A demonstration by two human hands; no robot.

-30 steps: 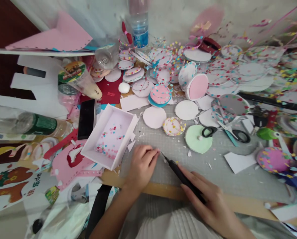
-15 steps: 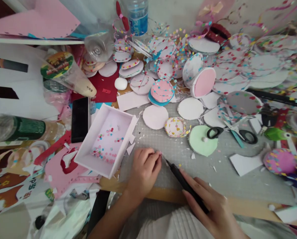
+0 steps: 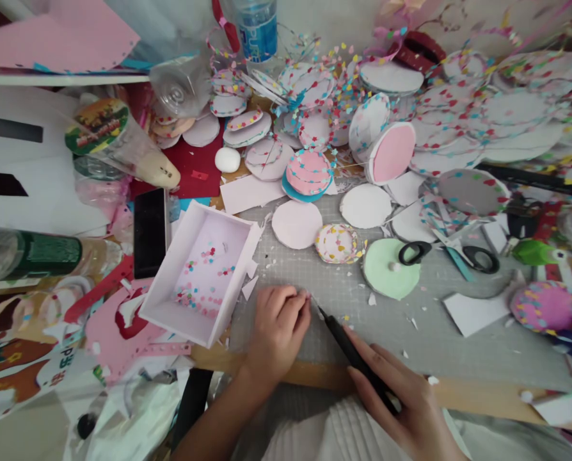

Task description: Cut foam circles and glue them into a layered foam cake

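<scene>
Paper discs (image 3: 297, 224) and scissors (image 3: 452, 256) crowd the mat (image 3: 411, 346); left hand (image 3: 276, 330) bunched closed beside the tray (image 3: 183, 323), right hand (image 3: 408, 406) clamped on a knife (image 3: 348, 349).

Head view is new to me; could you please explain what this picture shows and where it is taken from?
The camera sits on a person's head, looking down at their own bare hands; there is no machine. The left hand rests on a grey mat, fingertips bunched by the tip of a black knife, which the right hand grips. What the fingertips pin is too small to tell. Around lie a white box holding confetti, a green disc, scissors, a phone and many paper discs.
</scene>
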